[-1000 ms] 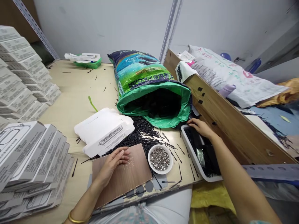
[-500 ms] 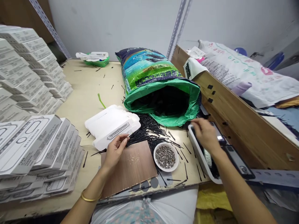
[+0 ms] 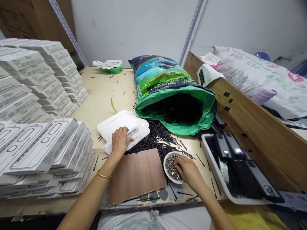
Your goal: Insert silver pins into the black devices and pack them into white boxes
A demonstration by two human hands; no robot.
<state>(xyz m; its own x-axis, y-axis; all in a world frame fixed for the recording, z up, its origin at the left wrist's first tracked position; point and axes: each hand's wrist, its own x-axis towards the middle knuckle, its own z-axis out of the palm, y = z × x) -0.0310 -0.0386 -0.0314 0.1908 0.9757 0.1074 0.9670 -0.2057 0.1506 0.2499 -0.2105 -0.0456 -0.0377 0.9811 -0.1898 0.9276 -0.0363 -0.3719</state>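
My left hand (image 3: pixel 120 140) lies on the stack of flat white packaging cards (image 3: pixel 123 126), fingers bent over its near edge with the thumb out to the right. My right hand (image 3: pixel 186 169) reaches into the small white bowl of silvery metal bits (image 3: pixel 170 164), fingertips curled among them; what they pinch is hidden. Between my hands lies a brown wood-grain board (image 3: pixel 136 175) with a few glittering specks on it. A heap of thin black sticks (image 3: pixel 157 137) spreads behind the board and bowl.
An open green-lined sack (image 3: pixel 175 99) lies on its side behind the sticks. A white tray with black devices (image 3: pixel 236 166) sits at right against a wooden partition (image 3: pixel 254 118). Stacks of white printed boxes (image 3: pixel 40 137) fill the left. A green basket (image 3: pixel 111 67) stands far back.
My right hand left the white tray and moved left into the bowl. My left hand moved from the brown board up onto the white card stack. The camera view shifted left.
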